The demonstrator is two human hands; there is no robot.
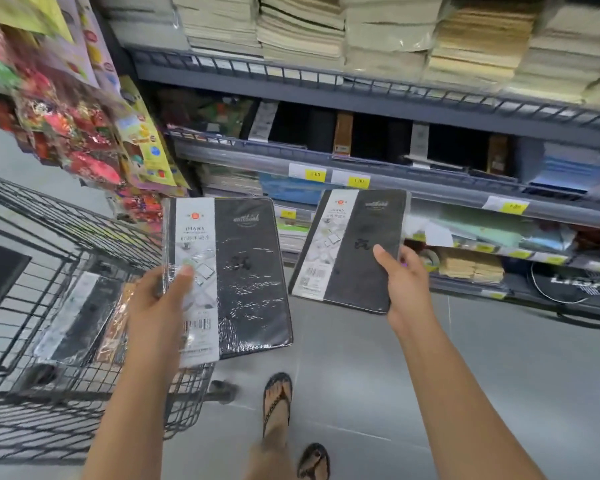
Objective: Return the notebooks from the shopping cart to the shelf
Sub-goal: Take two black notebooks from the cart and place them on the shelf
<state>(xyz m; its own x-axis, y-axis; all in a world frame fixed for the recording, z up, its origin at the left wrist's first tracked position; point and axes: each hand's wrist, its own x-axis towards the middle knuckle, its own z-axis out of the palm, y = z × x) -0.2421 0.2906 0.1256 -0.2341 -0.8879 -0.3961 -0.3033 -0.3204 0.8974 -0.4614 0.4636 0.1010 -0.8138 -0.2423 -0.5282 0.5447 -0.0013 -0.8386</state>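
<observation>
My left hand (pixel 156 303) grips a black shrink-wrapped notebook (pixel 250 275) with a white paper band, held flat above the edge of the wire shopping cart (pixel 49 244). A second, matching black notebook (pixel 364 244) is in my right hand (pixel 404 282), pinched at its lower right corner and tilted toward the shelf (pixel 395 171). More notebooks (pixel 80 317) lie in the cart's basket, one black with a white band and one brownish. On the middle shelf stand similar black notebooks (pixel 371 136) upright in a row.
Stacks of pale paper pads fill the top shelf (pixel 326 29). Colourful hanging packets (pixel 66 109) crowd the left, above the cart. Yellow price tags (pixel 314 174) line the shelf rails. Lower shelves hold coloured pads and tape rolls. My sandalled feet stand on grey floor tiles (pixel 361 368).
</observation>
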